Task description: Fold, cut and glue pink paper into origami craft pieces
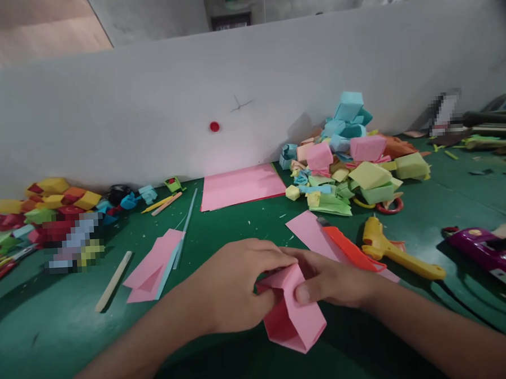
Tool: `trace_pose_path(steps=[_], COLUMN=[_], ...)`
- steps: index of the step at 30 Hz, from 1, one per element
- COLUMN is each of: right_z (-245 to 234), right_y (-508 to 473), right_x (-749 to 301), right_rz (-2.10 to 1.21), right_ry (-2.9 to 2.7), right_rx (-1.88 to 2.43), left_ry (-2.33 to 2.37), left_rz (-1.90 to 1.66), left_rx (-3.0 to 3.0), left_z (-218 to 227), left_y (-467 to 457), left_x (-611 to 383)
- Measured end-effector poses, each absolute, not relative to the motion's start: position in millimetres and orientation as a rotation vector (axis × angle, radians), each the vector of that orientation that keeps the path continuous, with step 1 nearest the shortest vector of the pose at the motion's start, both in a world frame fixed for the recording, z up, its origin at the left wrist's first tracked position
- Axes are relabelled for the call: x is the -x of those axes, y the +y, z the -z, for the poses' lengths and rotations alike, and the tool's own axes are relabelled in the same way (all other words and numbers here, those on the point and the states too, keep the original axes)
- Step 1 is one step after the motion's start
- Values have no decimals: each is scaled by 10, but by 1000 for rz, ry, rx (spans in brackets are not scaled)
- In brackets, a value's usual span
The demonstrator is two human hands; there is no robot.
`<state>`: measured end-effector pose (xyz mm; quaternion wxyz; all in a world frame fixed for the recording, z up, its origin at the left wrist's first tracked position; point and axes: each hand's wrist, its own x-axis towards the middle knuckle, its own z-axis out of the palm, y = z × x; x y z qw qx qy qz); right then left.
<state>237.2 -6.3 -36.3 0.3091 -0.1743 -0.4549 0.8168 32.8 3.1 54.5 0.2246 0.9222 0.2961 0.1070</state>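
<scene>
Both hands meet over the green table (52,336), near its front edge. My left hand (235,286) and my right hand (332,278) are closed on a folded pink paper piece (291,315). The piece hangs down between them like an open tube or pouch. The thumb of my right hand presses on its front face. My left hand's fingers curl over its top edge.
A pink sheet (242,185) lies by the white wall. Pink scraps (153,268) are left of my hands. A heap of folded paper shapes (353,161) sits back right, another heap (46,209) far left. A yellow cutter (398,250), red scissors (389,206) and a purple tool (489,253) lie right.
</scene>
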Motion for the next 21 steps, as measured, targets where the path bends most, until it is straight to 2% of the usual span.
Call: trace_pose_path(steps=[8,15,21], right_z=[465,518,537], right_y=[5,32,13], right_x=[-2392,-2402,-2400], right_rz=[-2258,-2259,-2316], right_ry=[-1080,-1060,-1056], right_rx=[452,414,326], left_ry=[959,900,746], left_rz=[-154,-464,-511], left_rx=[-2686,-2745,-2907], left_z=[-520,-442,-402], left_y=[51,23,17], left_x=[-359,-389,-397])
